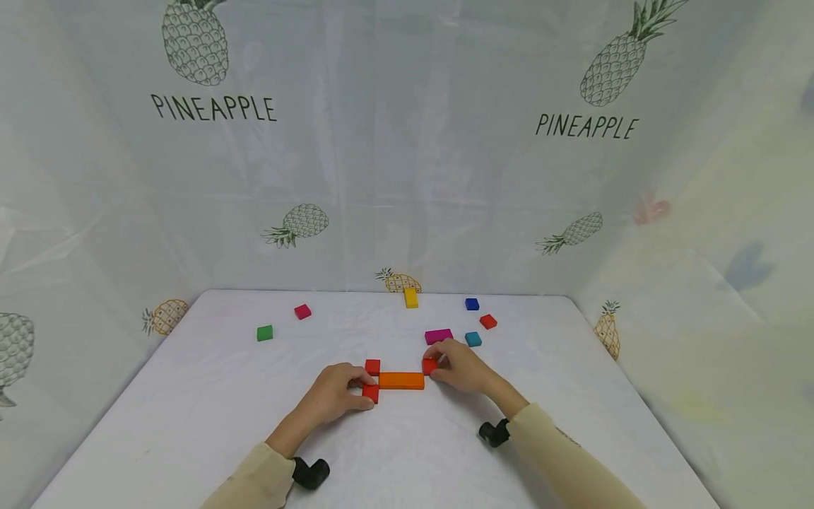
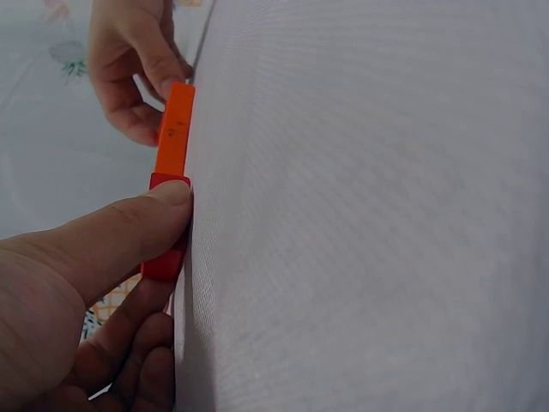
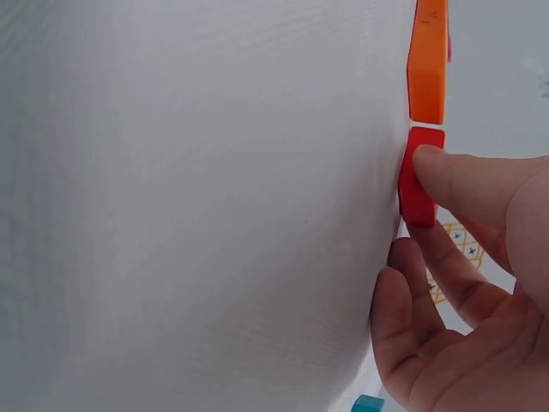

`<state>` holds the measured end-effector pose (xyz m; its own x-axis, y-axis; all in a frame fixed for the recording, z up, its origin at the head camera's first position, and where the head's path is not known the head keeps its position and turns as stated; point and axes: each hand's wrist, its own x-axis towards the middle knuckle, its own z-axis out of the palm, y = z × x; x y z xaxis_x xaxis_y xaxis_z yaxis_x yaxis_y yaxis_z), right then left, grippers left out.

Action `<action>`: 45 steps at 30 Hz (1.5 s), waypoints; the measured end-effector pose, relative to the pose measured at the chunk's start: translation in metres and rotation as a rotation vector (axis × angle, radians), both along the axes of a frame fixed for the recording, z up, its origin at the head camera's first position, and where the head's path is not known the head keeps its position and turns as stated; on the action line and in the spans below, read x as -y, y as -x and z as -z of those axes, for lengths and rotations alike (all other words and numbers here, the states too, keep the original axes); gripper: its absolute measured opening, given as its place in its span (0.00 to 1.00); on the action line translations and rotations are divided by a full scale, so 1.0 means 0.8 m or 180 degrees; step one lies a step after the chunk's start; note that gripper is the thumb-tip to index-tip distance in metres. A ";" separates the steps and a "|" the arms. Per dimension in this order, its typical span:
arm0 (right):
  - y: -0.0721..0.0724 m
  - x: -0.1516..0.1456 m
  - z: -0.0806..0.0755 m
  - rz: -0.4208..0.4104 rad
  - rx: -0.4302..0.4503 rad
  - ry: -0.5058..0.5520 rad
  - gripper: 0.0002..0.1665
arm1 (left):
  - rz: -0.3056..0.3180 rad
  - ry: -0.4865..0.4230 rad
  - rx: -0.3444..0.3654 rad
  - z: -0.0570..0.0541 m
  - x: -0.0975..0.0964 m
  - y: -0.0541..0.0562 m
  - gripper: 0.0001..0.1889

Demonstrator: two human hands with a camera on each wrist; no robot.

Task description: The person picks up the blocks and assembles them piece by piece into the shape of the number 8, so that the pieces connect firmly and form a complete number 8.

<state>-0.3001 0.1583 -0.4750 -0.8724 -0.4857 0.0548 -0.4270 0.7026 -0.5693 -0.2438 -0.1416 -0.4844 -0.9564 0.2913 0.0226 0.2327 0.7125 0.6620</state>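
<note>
On the white table lies a long orange block (image 1: pixel 401 381). My left hand (image 1: pixel 332 393) pinches a red block (image 1: pixel 370 394) at the orange block's left end, with thumb and fingers on its sides. Just behind that one sits another red block (image 1: pixel 372 366), close to the left fingertips. At the far right corner of the orange block, my right hand (image 1: pixel 463 365) pinches a third red block (image 1: pixel 429 366). In the right wrist view a small gap separates this red block (image 3: pixel 419 184) from the orange block (image 3: pixel 428 77). A magenta block (image 1: pixel 439 336) lies just beyond the right hand.
Beyond the hands lie a teal block (image 1: pixel 473 339), a red-orange block (image 1: pixel 488 322), a blue block (image 1: pixel 472 304) and a yellow block (image 1: pixel 410 298). Toward the back left are a green block (image 1: pixel 264 333) and a crimson block (image 1: pixel 302 312). Pineapple-print sheets (image 1: pixel 407 155) surround the table.
</note>
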 end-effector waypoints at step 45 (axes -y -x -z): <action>0.002 0.000 0.001 0.0025 0.0104 0.0007 0.18 | 0.0016 -0.0031 -0.0064 0.003 0.002 -0.001 0.14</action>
